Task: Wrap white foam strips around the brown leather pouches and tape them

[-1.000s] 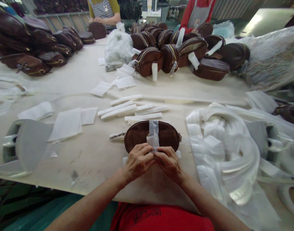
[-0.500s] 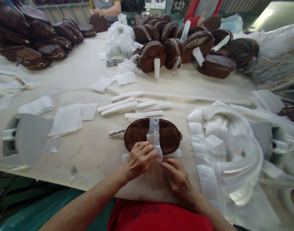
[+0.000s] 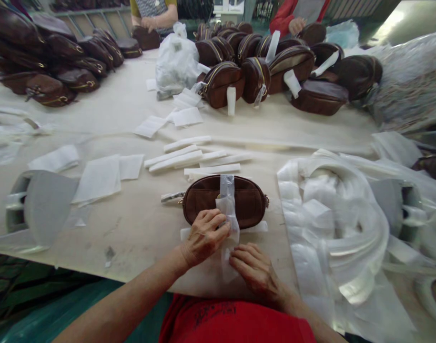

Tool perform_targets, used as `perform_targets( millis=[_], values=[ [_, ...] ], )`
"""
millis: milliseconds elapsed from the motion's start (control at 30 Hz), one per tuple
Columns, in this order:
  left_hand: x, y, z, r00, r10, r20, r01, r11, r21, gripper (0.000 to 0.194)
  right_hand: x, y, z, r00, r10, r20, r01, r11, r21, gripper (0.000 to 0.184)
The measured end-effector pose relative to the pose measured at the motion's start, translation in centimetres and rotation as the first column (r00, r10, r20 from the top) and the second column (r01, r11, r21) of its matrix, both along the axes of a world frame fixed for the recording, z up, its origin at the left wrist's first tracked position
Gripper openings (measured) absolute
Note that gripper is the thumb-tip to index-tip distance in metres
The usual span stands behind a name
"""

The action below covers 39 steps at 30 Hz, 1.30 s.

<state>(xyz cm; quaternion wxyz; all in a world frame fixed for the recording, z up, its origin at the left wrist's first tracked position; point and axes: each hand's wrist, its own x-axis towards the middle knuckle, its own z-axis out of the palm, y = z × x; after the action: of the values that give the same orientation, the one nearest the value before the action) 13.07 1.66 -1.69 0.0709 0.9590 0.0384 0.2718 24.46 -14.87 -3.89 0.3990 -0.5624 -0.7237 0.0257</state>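
A dark brown oval bag (image 3: 196,196) lies on the table with a clear plastic strip (image 3: 227,186) running down over its middle. Near the bag's lower edge, my left hand (image 3: 207,236) is closed, its bent fingers gripping the strip. My right hand (image 3: 255,269) rests lower down, fingers stretched leftward, their tips against the strip's loose tail; its thumb is hidden. Metal fittings show at both ends of the bag, and a small wrapped piece (image 3: 172,197) sticks out on the left. Part of a white foam roll (image 3: 257,227) shows beneath the bag.
Rolled white foam pieces (image 3: 177,158) lie beyond the bag, flat white sheets (image 3: 99,178) to the left. A grey tape dispenser (image 3: 48,205) stands farther left. Coiled white foam (image 3: 360,257) fills the right. Brown bags (image 3: 223,85) are piled at the back, near two people's hands.
My right hand has shifted slightly left and down, bringing its fingertips to the strip's tail. My left hand and the bag stay nearly in place.
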Motion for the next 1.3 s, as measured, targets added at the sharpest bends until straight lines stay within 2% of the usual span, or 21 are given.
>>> perform_targets(
  millis=[233,400,567,733,833,933,1033,1133,1300],
  values=[
    [0.0,0.1,-0.5,0.999,-0.034,0.008,0.033,0.998,0.058,0.011,-1.1,-0.7,1.5,0.993,0.118,-0.019,-0.119,0.991,-0.056,0.027],
    [0.1,0.2,-0.5,0.998,-0.038,0.044,0.035,0.997,0.073,0.012,-1.2,-1.4,2.2,0.99,0.136,-0.026,-0.138,0.985,-0.108,0.031],
    [-0.1,0.2,-0.8,0.996,-0.055,0.064,0.048,0.993,0.112,0.012,-1.3,-1.4,2.5,0.99,0.139,-0.033,-0.141,0.987,-0.075,0.031],
    [-0.3,0.2,-1.1,0.996,-0.081,0.046,0.075,0.99,0.119,0.015,-0.3,0.2,5.3,0.985,0.146,-0.092,-0.147,0.989,-0.001,0.028],
    [-0.4,0.4,-1.0,0.996,-0.083,0.042,0.078,0.991,0.107,0.014,1.0,2.2,7.2,0.985,0.147,-0.086,-0.147,0.989,0.011,0.026],
    [-0.5,0.7,-0.7,0.992,-0.119,0.046,0.117,0.992,0.052,0.02,2.7,4.5,8.1,0.989,0.132,-0.066,-0.126,0.988,0.089,0.021],
    [-0.8,0.8,-0.3,0.988,-0.151,0.012,0.152,0.986,-0.063,0.023,4.2,6.7,7.7,0.993,0.084,-0.083,-0.074,0.99,0.117,0.018],
    [-1.1,0.8,0.0,0.983,-0.176,-0.047,0.166,0.972,-0.166,0.02,5.3,8.7,6.5,0.995,-0.008,-0.097,0.019,0.994,0.107,0.016],
    [-1.4,0.8,-0.3,0.984,-0.177,-0.036,0.166,0.964,-0.207,0.027,5.8,10.7,3.7,0.974,-0.213,-0.072,0.216,0.976,0.033,0.017]
  ],
)
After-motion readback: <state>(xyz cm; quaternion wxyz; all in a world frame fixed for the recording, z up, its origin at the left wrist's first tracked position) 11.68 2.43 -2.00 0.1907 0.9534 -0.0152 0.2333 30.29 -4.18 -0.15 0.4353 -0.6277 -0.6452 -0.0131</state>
